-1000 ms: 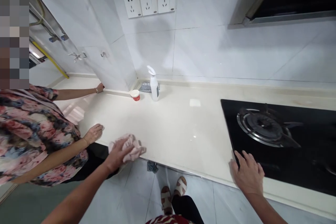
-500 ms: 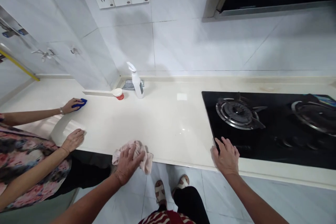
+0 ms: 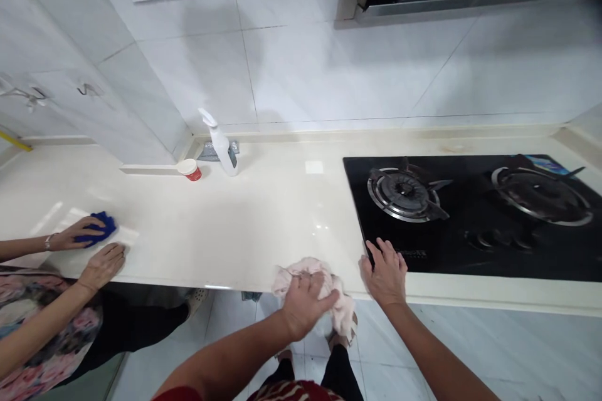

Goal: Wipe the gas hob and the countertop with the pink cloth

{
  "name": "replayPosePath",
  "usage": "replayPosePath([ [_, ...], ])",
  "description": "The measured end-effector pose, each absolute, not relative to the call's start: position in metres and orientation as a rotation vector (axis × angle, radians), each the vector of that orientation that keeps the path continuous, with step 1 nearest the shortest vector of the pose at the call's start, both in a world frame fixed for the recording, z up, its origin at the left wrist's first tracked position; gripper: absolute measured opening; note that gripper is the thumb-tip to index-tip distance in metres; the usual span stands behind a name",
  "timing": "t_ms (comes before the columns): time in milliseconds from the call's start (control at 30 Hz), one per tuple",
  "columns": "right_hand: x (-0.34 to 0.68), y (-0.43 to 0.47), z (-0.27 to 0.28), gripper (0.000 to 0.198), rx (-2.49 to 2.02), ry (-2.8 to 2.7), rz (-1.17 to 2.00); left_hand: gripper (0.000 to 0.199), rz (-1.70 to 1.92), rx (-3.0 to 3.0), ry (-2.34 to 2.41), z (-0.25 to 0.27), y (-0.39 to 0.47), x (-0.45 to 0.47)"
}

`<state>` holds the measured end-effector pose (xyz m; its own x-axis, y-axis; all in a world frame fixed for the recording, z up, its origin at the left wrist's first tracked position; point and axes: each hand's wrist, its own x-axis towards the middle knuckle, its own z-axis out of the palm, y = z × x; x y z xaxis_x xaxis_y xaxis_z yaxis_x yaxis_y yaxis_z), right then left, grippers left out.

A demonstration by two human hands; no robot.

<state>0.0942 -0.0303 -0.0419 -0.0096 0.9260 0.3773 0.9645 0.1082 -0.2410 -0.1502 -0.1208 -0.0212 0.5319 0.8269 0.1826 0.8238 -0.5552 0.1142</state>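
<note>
1. While I look on from beside, the left hand [image 3: 303,304] has hold of a pink cloth [image 3: 342,308] from above, its fingers partly bent over the folds and the thumb apart; how much is gripped underneath, I cannot tell.

2. This cloth is bunched at the front edge of the white counter [image 3: 263,213], partly on top and partly hanging over. To work it well, I would keep the palm low and even, with the loose end gathered in so that it does not drag.

3. Well spread and holding nothing, the right hand [image 3: 388,272] lies at the near left corner of the black stove [image 3: 451,257]. It seems a good support for leaning; better the weight rests on the counter than on the glass.

4. Farther to the left, a co-worker's hand [image 3: 70,235] holds a blue cloth [image 3: 109,225], and the other hand [image 3: 103,265] rests on the counter. I would leave some space there for both.

5. Near the wall stand a white spray bottle [image 3: 223,150] and a red tub [image 3: 192,173], with a grey packet [image 3: 208,151] behind the bottle; long strokes should be careful around these.
</note>
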Motion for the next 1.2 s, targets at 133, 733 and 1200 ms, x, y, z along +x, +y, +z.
replayPosePath([
  [133,0.095,-0.031,-0.042,0.045,-1.793,-1.975,-0.128,0.053,0.446,2.555,1.253,-0.011,-0.113,-0.109],
  [733,0.091,-0.027,-0.044,0.044,-1.787,-1.920,-0.078,0.043,1.139,0.445,1.024,0.065,-0.050,-0.207],
  [1200,0.058,-0.021,-0.040,0.050,-1.761,-1.861,0.141,0.035,1.044,0.986,1.661,0.063,-0.074,-0.252],
])
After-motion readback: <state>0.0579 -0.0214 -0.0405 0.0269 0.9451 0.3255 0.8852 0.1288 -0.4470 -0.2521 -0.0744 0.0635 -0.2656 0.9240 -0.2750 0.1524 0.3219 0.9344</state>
